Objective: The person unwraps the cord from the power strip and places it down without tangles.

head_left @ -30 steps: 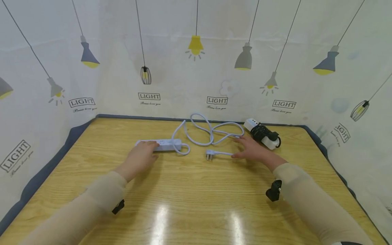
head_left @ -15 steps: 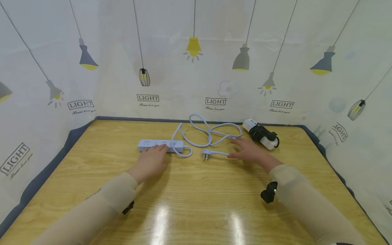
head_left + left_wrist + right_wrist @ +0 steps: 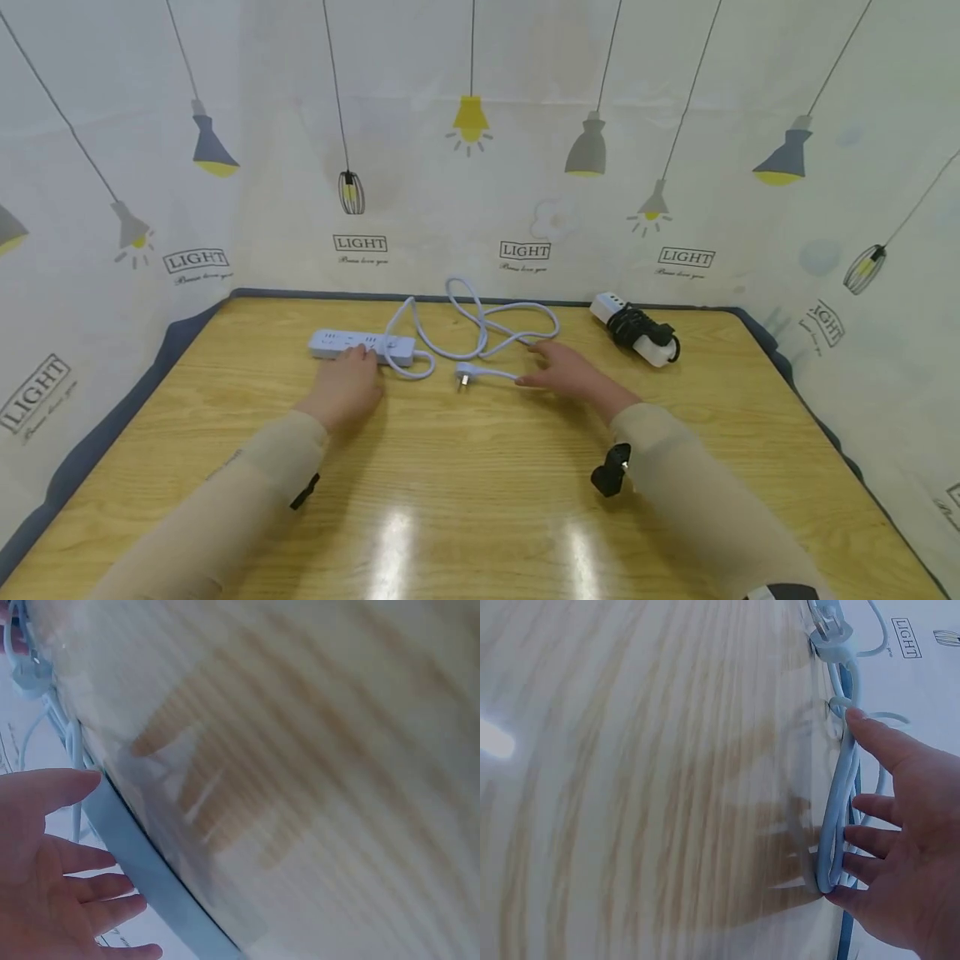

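A white power strip lies at the back left of the table, its sockets facing up. My left hand touches its near side with extended fingers; in the left wrist view the thumb and spread fingertips line the strip's edge. The strip's white cable runs in loose loops to the right. Its three-pin plug lies between my hands, pins toward me. My right hand is spread at the right end of the loops. In the right wrist view its thumb and fingertips meet the cable.
A second white power strip, with its black cord wound round it, lies at the back right. Behind the wooden table hangs a pale cloth printed with lamps, which also stands along both sides.
My left hand first slid right along the strip, then moved left together with it. My right hand, the cable loops and the plug have shifted left. The wound strip stayed put.
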`<control>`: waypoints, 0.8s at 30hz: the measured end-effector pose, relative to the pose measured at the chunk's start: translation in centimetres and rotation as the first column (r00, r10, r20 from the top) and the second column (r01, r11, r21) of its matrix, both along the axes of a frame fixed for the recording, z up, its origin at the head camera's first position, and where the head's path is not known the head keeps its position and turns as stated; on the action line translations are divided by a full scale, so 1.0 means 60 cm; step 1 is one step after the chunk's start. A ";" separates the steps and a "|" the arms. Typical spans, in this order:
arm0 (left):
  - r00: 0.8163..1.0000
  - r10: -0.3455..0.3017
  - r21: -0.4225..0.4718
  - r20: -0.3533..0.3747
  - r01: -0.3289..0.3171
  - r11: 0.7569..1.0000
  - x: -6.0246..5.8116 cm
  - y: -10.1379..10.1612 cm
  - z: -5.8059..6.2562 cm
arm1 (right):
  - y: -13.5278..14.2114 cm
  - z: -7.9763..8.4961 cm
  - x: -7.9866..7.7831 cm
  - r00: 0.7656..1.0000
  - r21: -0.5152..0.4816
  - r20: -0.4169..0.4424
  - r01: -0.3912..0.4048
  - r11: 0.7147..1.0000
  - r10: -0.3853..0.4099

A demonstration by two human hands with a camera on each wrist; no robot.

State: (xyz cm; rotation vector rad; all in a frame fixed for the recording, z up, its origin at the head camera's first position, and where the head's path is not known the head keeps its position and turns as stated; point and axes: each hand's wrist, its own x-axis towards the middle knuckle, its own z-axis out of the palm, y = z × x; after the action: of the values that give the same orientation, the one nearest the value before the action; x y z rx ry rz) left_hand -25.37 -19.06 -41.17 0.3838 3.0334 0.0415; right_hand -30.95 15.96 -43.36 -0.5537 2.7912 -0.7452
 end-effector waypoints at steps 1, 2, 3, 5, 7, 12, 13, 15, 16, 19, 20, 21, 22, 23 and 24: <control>1.000 0.007 0.000 -0.006 -0.007 1.000 -0.002 -0.006 0.001 | -0.007 -0.001 -0.001 1.000 -0.003 0.013 0.026 1.000 -0.026; 1.000 0.013 0.001 -0.010 -0.013 1.000 -0.005 -0.011 0.002 | -0.014 -0.002 -0.003 0.999 -0.002 0.017 0.045 0.999 -0.045; 1.000 0.019 0.002 -0.015 -0.018 1.000 -0.007 -0.018 0.002 | -0.021 -0.004 -0.005 0.998 -0.002 0.024 0.063 0.998 -0.063; 0.999 0.033 0.009 -0.021 -0.033 0.999 -0.011 -0.030 0.001 | -0.034 -0.007 -0.009 0.996 -0.001 0.023 0.087 0.996 -0.087; 0.998 0.059 0.023 -0.009 -0.059 0.998 -0.014 -0.043 0.002 | -0.048 -0.007 -0.012 0.994 0.002 0.021 0.103 0.995 -0.103; 0.992 0.125 0.058 0.028 -0.126 0.990 -0.030 -0.076 -0.005 | -0.077 -0.006 -0.020 0.992 0.021 -0.007 0.123 0.992 -0.123; 0.990 0.134 0.063 0.036 -0.136 0.989 -0.033 -0.082 -0.006 | -0.084 -0.007 -0.022 0.992 0.024 -0.014 0.126 0.992 -0.126; 0.988 0.148 0.069 0.055 -0.151 0.986 -0.040 -0.096 -0.010 | -0.097 -0.008 -0.024 0.990 0.018 -0.023 0.139 0.990 -0.139; 0.986 0.153 0.071 0.062 -0.157 0.985 -0.042 -0.102 -0.010 | -0.105 -0.008 -0.026 0.989 0.016 -0.025 0.146 0.989 -0.145; 0.982 0.165 0.068 0.088 -0.171 0.983 -0.048 -0.120 -0.013 | -0.130 -0.011 -0.028 0.987 0.005 -0.025 0.162 0.987 -0.161; 0.981 0.168 0.070 0.095 -0.175 0.982 -0.050 -0.126 -0.014 | -0.138 -0.011 -0.028 0.986 -0.001 -0.026 0.162 0.987 -0.162; 0.980 0.172 0.070 0.102 -0.179 0.981 -0.052 -0.130 -0.015 | -0.146 -0.011 -0.028 0.987 -0.006 -0.025 0.161 0.987 -0.161; 0.979 0.173 0.070 0.108 -0.181 0.981 -0.054 -0.135 -0.016 | -0.154 -0.010 -0.026 0.987 -0.012 -0.021 0.158 0.987 -0.158; 0.977 0.176 0.074 0.116 -0.185 0.980 -0.057 -0.139 -0.018 | -0.161 -0.011 -0.026 0.988 -0.019 -0.018 0.155 0.988 -0.156; 0.977 0.179 0.078 0.118 -0.189 0.979 -0.060 -0.142 -0.019 | -0.167 -0.010 -0.024 0.988 -0.026 -0.014 0.151 0.988 -0.152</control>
State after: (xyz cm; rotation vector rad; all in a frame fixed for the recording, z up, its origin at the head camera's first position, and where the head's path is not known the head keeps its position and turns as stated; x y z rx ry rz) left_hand -28.95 -27.61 -42.29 0.1006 2.9538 0.2031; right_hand -32.41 5.91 -43.99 -0.3557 2.8674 -0.8095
